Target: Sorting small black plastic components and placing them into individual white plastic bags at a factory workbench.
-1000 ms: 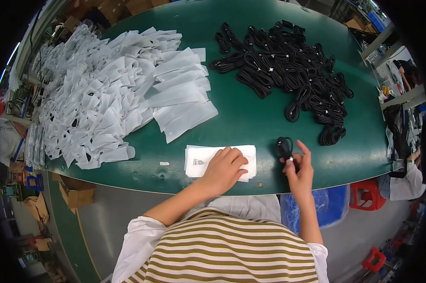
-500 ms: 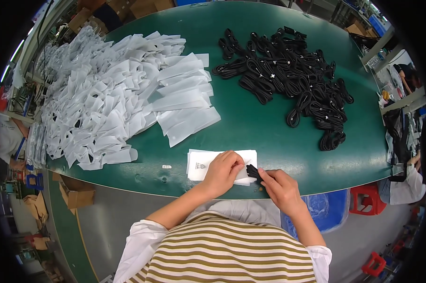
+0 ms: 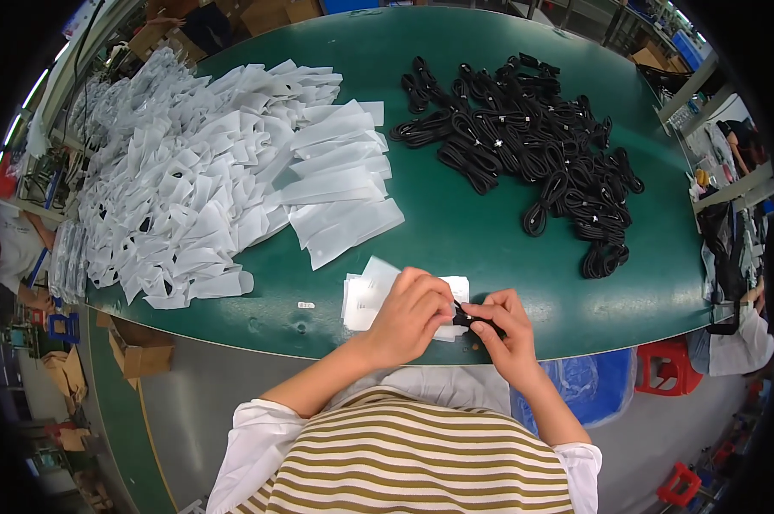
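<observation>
Cable (image 3: 463, 318): likely weighing little, flexing, suiting mid-bundle holding
Right hand (image 3: 509, 337): pinching cable
Left hand (image 3: 408, 319): seemingly gripping bag (image 3: 378, 275)

Lighting is bright and even; strip lamps (image 3: 36, 88) glow at ten o'clock, the green table (image 3: 588, 304) shines softly near three o'clock, and edges bend into blackness.

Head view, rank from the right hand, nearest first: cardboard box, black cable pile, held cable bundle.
1. Held cable bundle: at the right hand, in its grip.
2. Black cable pile: ahead, on the table.
3. Cardboard box: far left, beyond the table edge.
</observation>
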{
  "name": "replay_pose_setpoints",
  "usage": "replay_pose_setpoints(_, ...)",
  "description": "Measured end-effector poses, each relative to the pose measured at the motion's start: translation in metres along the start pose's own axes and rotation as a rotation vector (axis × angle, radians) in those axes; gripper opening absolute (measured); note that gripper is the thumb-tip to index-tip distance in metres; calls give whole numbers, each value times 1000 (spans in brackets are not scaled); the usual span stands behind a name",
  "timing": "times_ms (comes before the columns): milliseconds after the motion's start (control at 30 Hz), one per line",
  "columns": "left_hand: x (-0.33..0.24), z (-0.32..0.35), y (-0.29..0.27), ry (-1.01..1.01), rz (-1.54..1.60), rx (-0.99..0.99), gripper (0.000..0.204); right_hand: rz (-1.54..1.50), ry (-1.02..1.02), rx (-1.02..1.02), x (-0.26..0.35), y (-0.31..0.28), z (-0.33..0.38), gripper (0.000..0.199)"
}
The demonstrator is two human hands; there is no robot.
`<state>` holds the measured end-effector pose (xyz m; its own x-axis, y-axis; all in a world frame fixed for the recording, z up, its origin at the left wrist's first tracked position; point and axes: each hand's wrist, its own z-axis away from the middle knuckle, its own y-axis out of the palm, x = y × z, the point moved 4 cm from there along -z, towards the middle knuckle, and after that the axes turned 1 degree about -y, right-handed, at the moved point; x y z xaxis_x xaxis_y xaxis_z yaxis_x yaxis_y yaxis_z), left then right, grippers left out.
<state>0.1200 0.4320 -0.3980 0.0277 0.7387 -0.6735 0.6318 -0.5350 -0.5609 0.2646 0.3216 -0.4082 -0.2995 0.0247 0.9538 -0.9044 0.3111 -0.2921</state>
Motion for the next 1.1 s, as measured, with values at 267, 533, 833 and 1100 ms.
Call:
replay_pose_setpoints(267, 4, -10, -25, -60, -8, -58, 21, 176, -274, -27, 13, 5, -7, 25)
replay_pose_setpoints(533, 6, -12, -29, -87, 53, -83, 12, -54, -333, -144, 19, 17, -13, 24)
replay_pose_setpoints(833, 23, -27, -51, -254, 733, -248, 14, 101, -449, 28, 29, 39, -55, 19)
replay_pose_setpoints(1100, 53, -29, -124, -280, 161, -559, 7, 501, -557, -314, 15, 8, -143, 23)
